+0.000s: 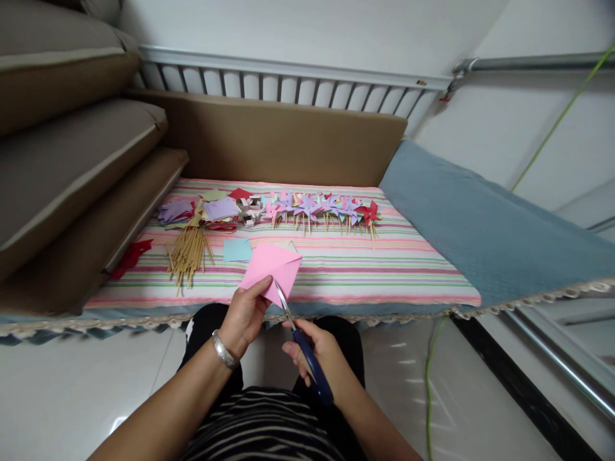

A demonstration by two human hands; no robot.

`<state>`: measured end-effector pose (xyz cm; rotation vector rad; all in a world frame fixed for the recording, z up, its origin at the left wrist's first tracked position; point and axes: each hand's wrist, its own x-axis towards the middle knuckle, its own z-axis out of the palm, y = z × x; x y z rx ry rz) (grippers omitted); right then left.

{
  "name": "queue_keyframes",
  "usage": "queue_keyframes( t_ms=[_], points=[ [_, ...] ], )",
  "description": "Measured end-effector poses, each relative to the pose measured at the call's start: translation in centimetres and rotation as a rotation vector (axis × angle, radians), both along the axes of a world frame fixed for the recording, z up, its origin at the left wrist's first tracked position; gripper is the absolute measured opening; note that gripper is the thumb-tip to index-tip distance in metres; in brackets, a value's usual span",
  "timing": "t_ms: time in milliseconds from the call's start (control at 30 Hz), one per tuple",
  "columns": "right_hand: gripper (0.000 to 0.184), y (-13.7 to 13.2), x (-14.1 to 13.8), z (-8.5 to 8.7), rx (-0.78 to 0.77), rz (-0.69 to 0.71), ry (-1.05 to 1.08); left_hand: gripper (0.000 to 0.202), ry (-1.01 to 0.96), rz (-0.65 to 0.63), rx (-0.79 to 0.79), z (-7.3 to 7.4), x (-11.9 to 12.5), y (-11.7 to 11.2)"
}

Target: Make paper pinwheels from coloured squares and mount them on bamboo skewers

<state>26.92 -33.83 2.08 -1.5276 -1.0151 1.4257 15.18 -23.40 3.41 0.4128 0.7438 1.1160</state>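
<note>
A square of pink paper [271, 264] is pinched at its lower left side by my left hand [246, 320], which wears a silver bracelet. My right hand [317, 355] grips the dark blue handles of a pair of scissors [311, 366]. The scissor blades meet the paper's lower part, right of my left thumb. Behind the pink paper, a light blue paper square [237, 250] lies on the striped cloth [384, 275]. A pale piece partly hidden by the pink paper also lies there.
Stacks of coloured paper [221, 209] and a bundle of thin sticks [188, 253] lie at left. A row of paper pinwheels [307, 206] on sticks stretches to the right. A red paper piece [131, 258] rests by brown cushions [81, 173]. A brown board [283, 137] stands behind.
</note>
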Motion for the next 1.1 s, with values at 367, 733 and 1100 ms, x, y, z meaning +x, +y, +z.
queue_keyframes(
  t_ms=[367,733,1100],
  points=[
    [0.048,0.0,0.0,0.2,0.027,-0.022,-0.026,0.021,0.001,-0.006,0.027,0.0,0.0,-0.1],
    [0.045,0.1,0.0,-0.6,0.027,0.025,-0.131,0.024,0.047,0.020,0.004,-0.2,0.1,-0.1],
    [0.047,-0.9,5.5,-0.1,0.218,0.021,-0.257,0.024,0.343,-0.272,0.141,-0.3,-3.6,2.6]
  ],
)
